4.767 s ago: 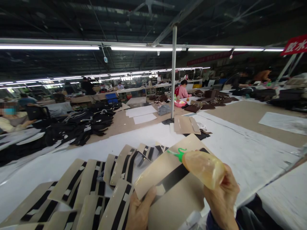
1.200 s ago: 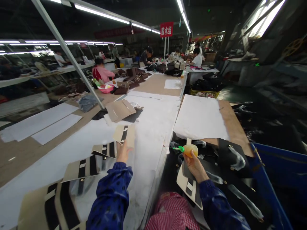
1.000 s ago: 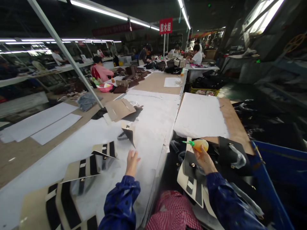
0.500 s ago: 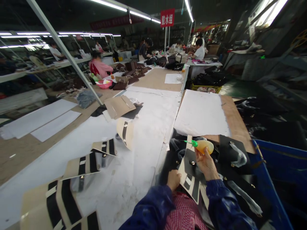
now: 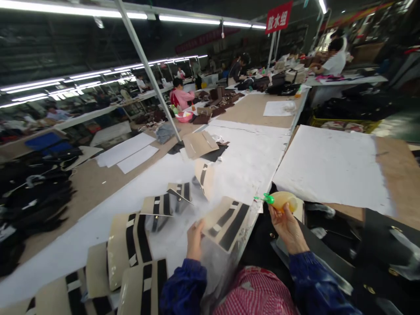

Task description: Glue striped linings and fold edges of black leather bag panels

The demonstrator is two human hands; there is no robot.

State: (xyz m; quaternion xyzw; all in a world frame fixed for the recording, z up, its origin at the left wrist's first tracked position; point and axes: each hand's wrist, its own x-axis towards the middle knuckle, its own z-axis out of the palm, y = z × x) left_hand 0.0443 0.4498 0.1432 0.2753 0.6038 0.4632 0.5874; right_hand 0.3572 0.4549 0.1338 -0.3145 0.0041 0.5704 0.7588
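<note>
My left hand (image 5: pixel 194 242) grips the left edge of a beige bag panel (image 5: pixel 215 216) with two black strips, tilted over the white-covered table (image 5: pixel 183 170). In my right hand (image 5: pixel 289 229) is a squeeze bottle (image 5: pixel 281 201) of amber liquid, its green nozzle pointing left. The bottle hangs above the table's right edge, clear of the panel. Several similar beige panels with black strips, such as this panel (image 5: pixel 114 251), stand or lie along the table on the left. Black bag pieces (image 5: pixel 331 249) with metal fittings and clear plastic lie beneath my right arm.
A beige sheet (image 5: pixel 199 145) lies on dark material farther back. At right is a board with white paper (image 5: pixel 331 162). A slanted metal pole (image 5: pixel 147 72) rises from the table. Black goods (image 5: pixel 39 192) are heaped at left. Several people work at tables behind, one in pink (image 5: pixel 181 97).
My left hand has carried the beige panel from the black pieces leftward over the white table. My right hand still holds the bottle. The view has turned left.
</note>
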